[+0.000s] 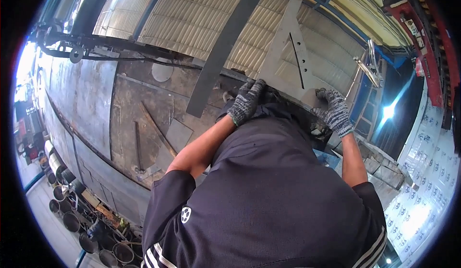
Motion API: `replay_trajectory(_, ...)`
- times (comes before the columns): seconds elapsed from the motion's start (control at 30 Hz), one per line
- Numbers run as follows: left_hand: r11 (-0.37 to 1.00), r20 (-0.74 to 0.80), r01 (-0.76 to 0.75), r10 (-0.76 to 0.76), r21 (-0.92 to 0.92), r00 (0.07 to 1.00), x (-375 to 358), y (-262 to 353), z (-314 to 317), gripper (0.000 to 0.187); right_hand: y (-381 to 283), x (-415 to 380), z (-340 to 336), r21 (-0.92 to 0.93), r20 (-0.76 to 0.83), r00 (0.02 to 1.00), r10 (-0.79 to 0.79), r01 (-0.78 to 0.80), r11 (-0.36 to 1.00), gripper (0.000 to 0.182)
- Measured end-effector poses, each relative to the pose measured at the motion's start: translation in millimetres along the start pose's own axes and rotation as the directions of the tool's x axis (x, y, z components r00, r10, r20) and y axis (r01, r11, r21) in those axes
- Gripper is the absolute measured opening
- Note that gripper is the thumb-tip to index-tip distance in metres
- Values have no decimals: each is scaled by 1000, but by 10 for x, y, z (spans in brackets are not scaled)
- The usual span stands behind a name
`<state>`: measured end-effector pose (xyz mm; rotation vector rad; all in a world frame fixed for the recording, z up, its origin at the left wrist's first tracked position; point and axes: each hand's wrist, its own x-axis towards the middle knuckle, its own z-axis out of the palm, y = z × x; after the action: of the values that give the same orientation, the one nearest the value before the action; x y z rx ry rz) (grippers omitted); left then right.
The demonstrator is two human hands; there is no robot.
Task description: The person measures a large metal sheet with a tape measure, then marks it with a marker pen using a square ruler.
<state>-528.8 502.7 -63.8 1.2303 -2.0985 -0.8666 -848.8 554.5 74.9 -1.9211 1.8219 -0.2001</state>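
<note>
A flat grey metal plate [283, 69], angular, with a long narrow slot and several small holes, stands up in front of my body. My left hand [247, 100], in a grey knitted glove, has its fingers together at the plate's lower left corner. On the lower right corner, my gloved right hand [334, 112] grips the edge with bent fingers. A long dark metal strip [225, 47] rises just left of the plate, close to my left hand but apart from its fingers. My torso hides what lies beneath the hands.
To the left lies a worn metal work surface [129, 93] with a long rod [157, 129], a round disc [162, 71] and a small square plate [179, 132]. Several pipe ends [72, 222] stack at the lower left. Metal blocks [384, 169] sit at right, below a red machine frame [422, 52].
</note>
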Motion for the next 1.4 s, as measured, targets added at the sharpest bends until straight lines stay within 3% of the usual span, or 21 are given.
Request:
replay_trajectory(0.13, 986, 122, 110, -94, -128, 988, 35, -60, 42, 29, 49, 15, 14, 3, 20, 1000, 10, -10, 1000, 59)
replay_trajectory(0.2, 824, 143, 243, -197, -513, 970, 22, -93, 105, 30, 63, 26, 27, -14, 28, 1000, 2, -1, 1000, 59)
replay_trajectory(0.33, 887, 121, 262, -233, -380, 965, 4, -95, 162, 32, 96, 42, 34, 16, 38, 999, 3, -3, 1000, 59)
replay_trajectory(0.4, 695, 199, 390, -343, -604, 918, 1, -87, 152, 34, 80, 36, 49, 33, 41, 999, 24, -25, 999, 56)
replay_trajectory(0.43, 693, 197, 392, -346, -605, 917, -10, -79, 118, 34, 60, 36, 45, 32, 44, 999, 21, -23, 999, 56)
replay_trajectory(0.47, 918, 68, 216, -205, -332, 976, -20, -80, 74, 36, 32, 38, 35, 8, 38, 999, 23, -23, 1000, 55)
replay_trajectory(0.5, 1000, -2, 20, -20, 1, 1000, -20, -63, 37, 37, 10, 36, 24, -15, 31, 999, 27, -27, 1000, 54)
replay_trajectory(0.53, 1000, -2, 20, -20, -1, 1000, -12, -47, 39, 37, 14, 34, 25, -16, 31, 999, 28, -27, 999, 54)
replay_trajectory(0.57, 938, 72, 218, -206, -270, 976, 10, -19, 42, 39, 27, 35, 30, -24, 31, 999, 34, -33, 999, 54)
replay_trajectory(0.6, 767, 193, 404, -356, -499, 914, 12, -12, 61, 41, 38, 30, 35, -33, 32, 999, 40, -39, 999, 53)
replay_trajectory(0.8, 867, 57, 368, -371, -336, 927, -18, 10, 58, 43, 49, -12, 2, -69, -41, 997, -61, 58, 996, 62)
replay_trajectory(0.87, 867, 44, 380, -387, -323, 921, 6, 49, -20, 42, 189, -81, 8, -4, 6, 1000, 9, -9, 1000, 68)
replay_trajectory(0.93, 864, 44, 391, -399, -318, 916, 22, 6, 19, 41, 229, -118, 18, -95, 27, 998, 55, -52, 994, 67)
replay_trajectory(1.0, 797, 174, 446, -412, -407, 894, 27, -111, 91, 33, 261, -148, 29, -102, -2, 999, 40, -40, 994, 64)
replay_trajectory(1.07, 836, 145, 377, -348, -399, 926, -39, -209, 169, 34, 307, -157, 72, -79, 38, 993, 114, -111, 991, 57)
replay_trajectory(1.13, 656, 238, 501, -452, -565, 860, -10, -188, 130, 33, 284, -149, 75, -43, 37, 993, 110, -108, 993, 52)
replay_trajectory(1.17, 657, 244, 502, -449, -562, 860, -47, -303, 208, 33, 308, -143, 106, -10, 17, 997, 73, -72, 997, 52)
replay_trajectory(1.23, 625, 224, 403, -347, -669, 911, -139, -520, 399, 30, 404, -156, 161, 11, -6, 999, 42, -42, 999, 52)
replay_trajectory(1.33, 525, 294, 451, -358, -722, 886, -46, -405, 275, 26, 425, -174, 150, 4, -24, 999, 37, -37, 999, 50)
replay_trajectory(1.4, 545, 253, 395, -318, -740, 914, -30, -393, 272, 25, 300, -146, 92, -39, -4, 997, 75, -75, 996, 49)
